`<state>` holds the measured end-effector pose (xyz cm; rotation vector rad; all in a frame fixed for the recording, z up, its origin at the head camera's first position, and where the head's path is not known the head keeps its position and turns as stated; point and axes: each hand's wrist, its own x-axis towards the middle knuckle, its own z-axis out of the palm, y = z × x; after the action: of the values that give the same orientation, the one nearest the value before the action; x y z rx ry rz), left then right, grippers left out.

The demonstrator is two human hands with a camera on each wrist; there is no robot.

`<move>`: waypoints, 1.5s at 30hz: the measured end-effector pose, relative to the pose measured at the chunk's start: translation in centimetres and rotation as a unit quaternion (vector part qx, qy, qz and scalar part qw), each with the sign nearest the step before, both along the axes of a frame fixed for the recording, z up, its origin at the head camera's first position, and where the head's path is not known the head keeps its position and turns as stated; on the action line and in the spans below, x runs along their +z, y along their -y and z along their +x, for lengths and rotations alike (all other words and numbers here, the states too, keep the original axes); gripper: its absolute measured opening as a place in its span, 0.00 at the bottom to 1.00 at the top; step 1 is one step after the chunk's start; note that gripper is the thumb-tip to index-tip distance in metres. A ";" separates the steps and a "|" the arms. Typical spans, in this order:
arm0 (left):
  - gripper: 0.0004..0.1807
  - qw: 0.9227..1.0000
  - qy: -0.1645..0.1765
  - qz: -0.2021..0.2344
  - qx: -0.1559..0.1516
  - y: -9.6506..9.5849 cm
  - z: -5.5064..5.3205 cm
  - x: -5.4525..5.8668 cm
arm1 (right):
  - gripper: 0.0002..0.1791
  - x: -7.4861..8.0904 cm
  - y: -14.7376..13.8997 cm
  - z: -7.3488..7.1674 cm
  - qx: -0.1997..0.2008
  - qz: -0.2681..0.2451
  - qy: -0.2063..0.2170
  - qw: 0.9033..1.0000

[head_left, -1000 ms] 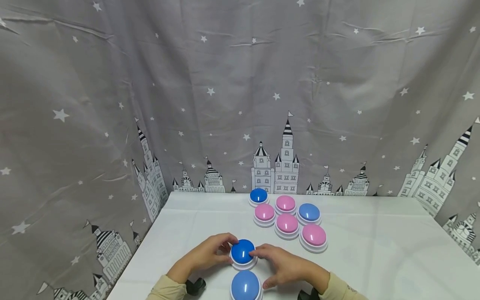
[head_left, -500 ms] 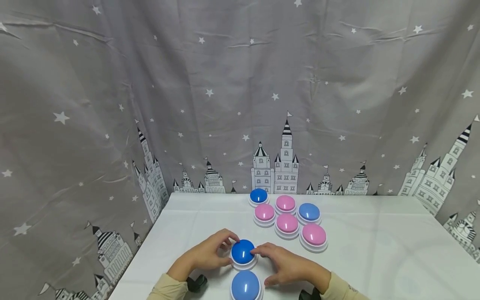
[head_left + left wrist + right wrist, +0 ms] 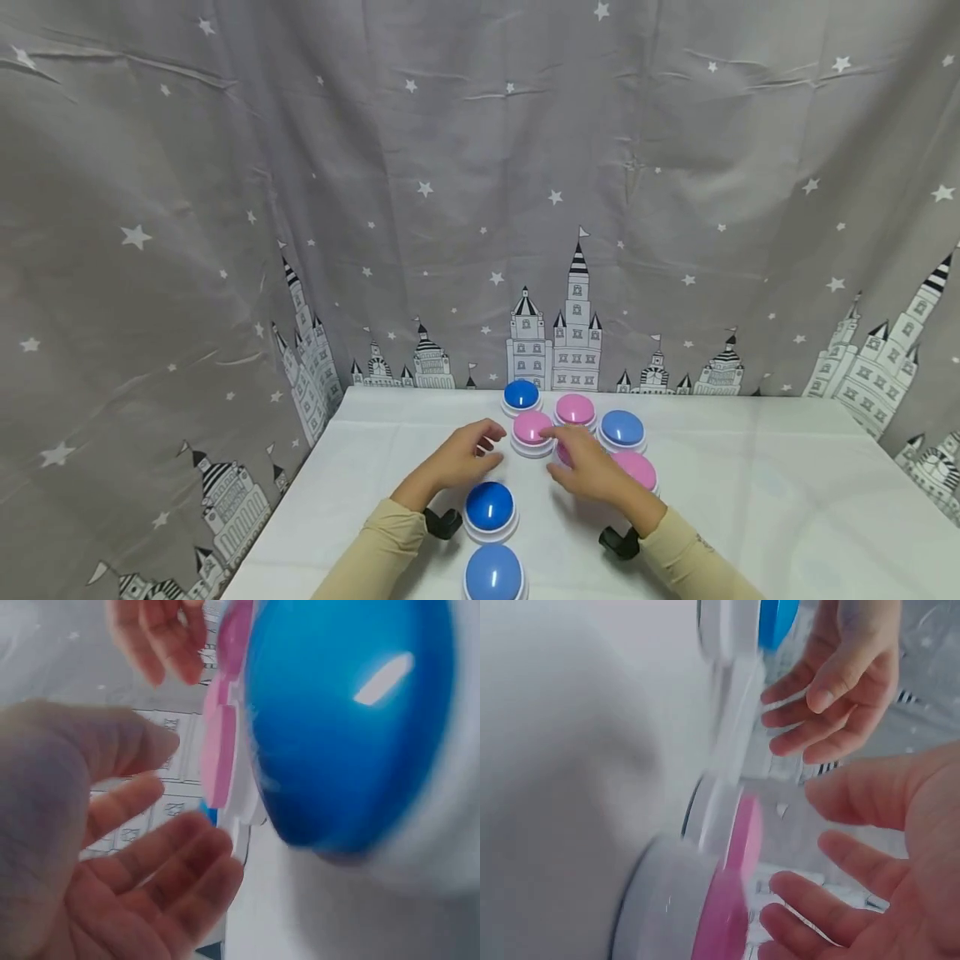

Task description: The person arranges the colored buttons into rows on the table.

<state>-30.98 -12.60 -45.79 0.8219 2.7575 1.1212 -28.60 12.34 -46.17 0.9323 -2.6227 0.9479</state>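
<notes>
A pink dome push button (image 3: pixel 531 425) on a white round base stands between my two hands. Just left of it my left hand (image 3: pixel 461 457) hovers with loosely bent fingers, nothing in its grasp. My right hand (image 3: pixel 588 468) is on the other side, its index fingertip overlapping the pink dome's right edge in the head view; it partly covers another pink button behind it. Both wrist views show relaxed, spread fingers holding nothing. A dark blue button (image 3: pixel 490 506) sits nearer, below the left hand, and looms large in the left wrist view. Closest is a lighter blue button (image 3: pixel 492 572).
Behind the hands stand a dark blue button (image 3: pixel 521 394), a pink button (image 3: pixel 575 408) and a light blue button (image 3: pixel 622 427). Another pink button (image 3: pixel 637 469) is partly hidden by the right hand. The white table (image 3: pixel 750 483) ends at a grey castle-print curtain (image 3: pixel 675 167).
Both hands have left the near dark blue button and moved forward, to either side of the pink button at the cluster's left. The two near blue buttons stay where they were.
</notes>
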 end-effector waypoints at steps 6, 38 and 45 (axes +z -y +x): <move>0.19 1.000 -0.006 0.001 0.016 -2.4 -2.5 -0.2 | 0.28 -0.8 -0.1 -2.4 -0.060 0.062 0.002 0.996; 0.30 0.997 -0.061 -0.057 -0.004 -3.2 -1.8 1.7 | 0.30 0.4 -1.0 -1.3 -0.015 -0.033 0.025 0.999; 0.33 0.994 -0.094 -0.056 -0.011 -3.6 1.8 2.8 | 0.30 1.7 -2.5 1.9 0.036 -0.067 0.005 0.997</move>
<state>-29.21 -9.00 -42.97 0.9886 2.9226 0.9185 -26.73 14.83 -44.50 0.9968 -2.5129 1.1318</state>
